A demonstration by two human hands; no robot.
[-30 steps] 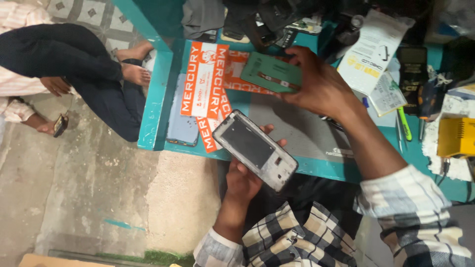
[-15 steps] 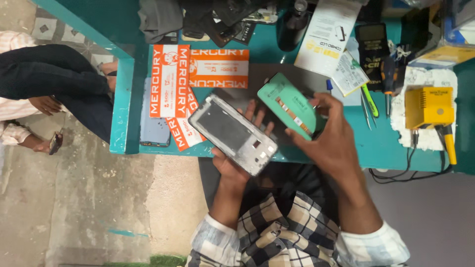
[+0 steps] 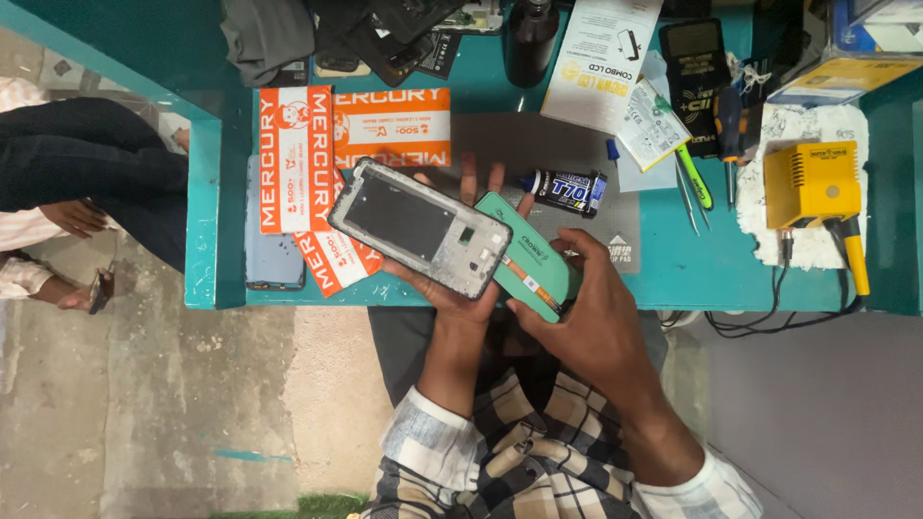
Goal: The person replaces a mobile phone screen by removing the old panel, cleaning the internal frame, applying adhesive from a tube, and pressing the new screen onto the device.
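My left hand [image 3: 460, 288] holds a phone frame [image 3: 419, 228], a silver-edged rectangle with a dark inner face, tilted above the near edge of the teal workbench [image 3: 673, 279]. My right hand [image 3: 588, 312] grips a green flat phone panel [image 3: 527, 258] whose upper end tucks under the frame's right end. A small black tube of glue [image 3: 565, 191] lies on the grey mat [image 3: 538, 144] just beyond both hands.
Orange and white boxes [image 3: 351, 154] lie left of the frame, with a dark phone [image 3: 274, 259] beside them. A yellow soldering station [image 3: 806, 183], tweezers [image 3: 690, 192], a black meter [image 3: 692, 77] and papers [image 3: 601, 58] fill the right. Another person sits at far left [image 3: 87, 183].
Both hands have drawn nearer to me. The green panel has dropped from beside the frame to partly under its right end. The view has shifted, showing more of the bench.
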